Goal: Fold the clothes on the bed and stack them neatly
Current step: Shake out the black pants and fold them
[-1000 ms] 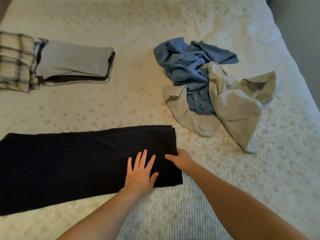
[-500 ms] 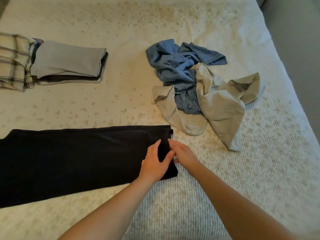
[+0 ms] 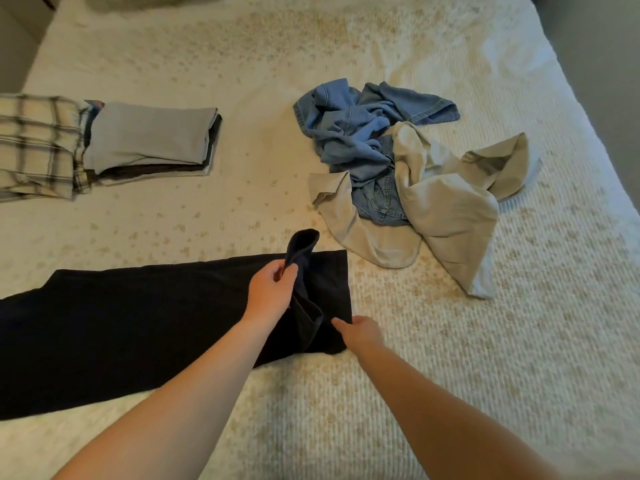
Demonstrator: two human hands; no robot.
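Note:
A long black garment (image 3: 121, 327) lies flat across the near left of the bed (image 3: 450, 375). My left hand (image 3: 272, 292) pinches its top layer near the right end and lifts a flap of it upward. My right hand (image 3: 360, 332) grips the lower right edge of the same garment against the bed. A stack of folded clothes (image 3: 149, 140) with a grey piece on top sits at the far left. Crumpled blue jeans (image 3: 353, 133) and a beige garment (image 3: 446, 209) lie in a heap at the right.
A folded plaid cloth (image 3: 34, 147) lies against the left side of the stack. The bed's right edge runs diagonally at the far right, with grey floor (image 3: 602, 64) beyond. White patterned bedspread shows between the stack and the heap.
My left hand went from pressing flat on the black garment to pinching it and raising a flap. My right hand slid down to the lower right edge.

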